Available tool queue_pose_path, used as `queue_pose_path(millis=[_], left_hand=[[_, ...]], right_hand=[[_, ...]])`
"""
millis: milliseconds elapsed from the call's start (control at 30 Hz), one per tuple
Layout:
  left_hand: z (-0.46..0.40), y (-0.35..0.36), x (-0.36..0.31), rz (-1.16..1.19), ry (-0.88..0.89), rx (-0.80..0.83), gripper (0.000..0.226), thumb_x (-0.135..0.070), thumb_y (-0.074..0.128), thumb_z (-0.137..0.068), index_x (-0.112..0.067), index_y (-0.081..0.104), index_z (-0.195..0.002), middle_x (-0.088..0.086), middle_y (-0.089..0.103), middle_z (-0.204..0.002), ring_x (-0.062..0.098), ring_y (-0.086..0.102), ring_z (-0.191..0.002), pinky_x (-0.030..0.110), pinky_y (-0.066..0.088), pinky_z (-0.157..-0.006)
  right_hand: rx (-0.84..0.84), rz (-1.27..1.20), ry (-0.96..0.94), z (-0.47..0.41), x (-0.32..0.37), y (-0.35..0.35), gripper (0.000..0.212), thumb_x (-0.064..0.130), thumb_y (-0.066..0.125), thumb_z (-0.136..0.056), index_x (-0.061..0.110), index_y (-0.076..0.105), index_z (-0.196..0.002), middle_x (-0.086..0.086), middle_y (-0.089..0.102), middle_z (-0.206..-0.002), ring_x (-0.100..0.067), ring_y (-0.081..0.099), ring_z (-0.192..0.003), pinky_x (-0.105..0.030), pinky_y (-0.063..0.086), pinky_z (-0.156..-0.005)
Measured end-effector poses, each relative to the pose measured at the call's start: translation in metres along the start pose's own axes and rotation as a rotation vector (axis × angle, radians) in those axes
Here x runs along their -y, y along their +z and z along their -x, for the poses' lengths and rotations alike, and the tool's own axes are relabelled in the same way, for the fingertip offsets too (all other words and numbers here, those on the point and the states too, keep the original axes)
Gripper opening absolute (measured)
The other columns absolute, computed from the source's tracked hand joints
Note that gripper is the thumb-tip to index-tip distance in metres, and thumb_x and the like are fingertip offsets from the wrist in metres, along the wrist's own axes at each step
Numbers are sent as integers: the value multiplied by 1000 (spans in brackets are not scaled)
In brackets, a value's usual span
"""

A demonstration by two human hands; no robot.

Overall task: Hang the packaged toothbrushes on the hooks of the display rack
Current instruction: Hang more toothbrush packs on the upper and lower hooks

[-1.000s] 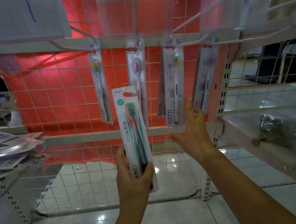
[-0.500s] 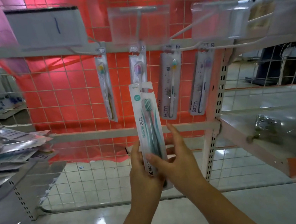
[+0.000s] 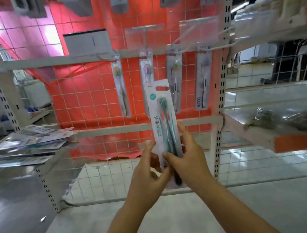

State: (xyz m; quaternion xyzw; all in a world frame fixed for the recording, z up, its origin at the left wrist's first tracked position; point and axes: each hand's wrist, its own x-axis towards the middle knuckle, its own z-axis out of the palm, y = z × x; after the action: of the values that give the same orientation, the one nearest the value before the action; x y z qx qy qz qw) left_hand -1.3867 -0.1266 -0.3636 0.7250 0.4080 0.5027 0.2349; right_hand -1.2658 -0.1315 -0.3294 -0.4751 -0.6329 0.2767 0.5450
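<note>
1. Two hands on one pack now, where a second ago only the left held it and the right was up among the hanging packs on the display rack; view also tilted upward, with an upper row of hung packs showing along the top edge.
2. Four packs hanging in the middle row as before, none added: the pack in hand not yet hung.
3. Loose stack of packs lying on the shelf at the left, waiting, well apart from the hands.
4. Teal toothbrush pack held upright in front of the rack, just below the second hanging pack from the left, hang-hole at the top free and facing up.
5. Read as a re-grip before the lift: steadied low, top edge ready to be raised to a hook.
6. Left hand reaching up from below, thumb and fingers pinching the pack's lower left edge.
7. Right hand beside it, touching the pack's lower right part, thumb across the front and fingers curled behind, gripping it.
</note>
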Motion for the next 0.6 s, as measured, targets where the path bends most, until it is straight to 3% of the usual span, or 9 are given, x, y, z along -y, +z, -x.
queue_pose_path(millis=[67, 133, 233, 300, 433, 600], left_hand=[[10, -11, 1, -224, 38, 10, 54, -33, 61, -87, -37, 34, -133, -9, 54, -82, 7, 55, -74, 20, 49, -61], [18, -23, 0, -410, 80, -48, 52, -48, 48, -86, -23, 47, -132, -12, 50, -78, 7, 51, -68, 18, 41, -60], [24, -33, -10, -584, 105, -126, 51, -41, 39, -85, -11, 60, -120, -9, 50, -78, 11, 47, -65, 26, 39, -62], [26, -33, -18, -635, 139, -124, 41, -31, 44, -85, -9, 62, -114, -4, 54, -79, 13, 45, -67, 28, 41, -61], [25, -26, -39, -629, 182, -144, 38, -30, 43, -83, -8, 64, -106, -7, 49, -77, 16, 49, -66, 32, 47, -60], [36, -11, -66, -609, 196, -167, 33, -24, 49, -84, -5, 65, -106, -7, 51, -77, 14, 50, -66, 27, 41, -62]], right_hand=[[-29, -3, -30, 11, 6, -9, 75, 0, 65, -83, 27, 30, -143, 13, 53, -115, -3, 54, -105, -9, 48, -78], [-53, 3, -39, 21, 12, -17, 75, 3, 66, -83, 26, 28, -144, 21, 47, -111, 0, 51, -104, -21, 50, -87], [-52, -1, -33, 36, 17, -26, 76, 5, 66, -83, 27, 27, -145, 12, 49, -126, -11, 51, -118, -35, 49, -95], [-57, -21, -39, 48, 18, -32, 77, 4, 66, -83, 28, 27, -145, 9, 51, -127, -13, 52, -118, -35, 50, -96], [-53, -55, -87, 64, 22, -48, 77, 2, 66, -82, 29, 29, -144, 12, 52, -121, -12, 55, -114, -34, 51, -94], [-28, -127, -121, 77, 24, -65, 76, 0, 66, -81, 26, 30, -143, 4, 53, -130, -10, 55, -117, -33, 52, -93]])
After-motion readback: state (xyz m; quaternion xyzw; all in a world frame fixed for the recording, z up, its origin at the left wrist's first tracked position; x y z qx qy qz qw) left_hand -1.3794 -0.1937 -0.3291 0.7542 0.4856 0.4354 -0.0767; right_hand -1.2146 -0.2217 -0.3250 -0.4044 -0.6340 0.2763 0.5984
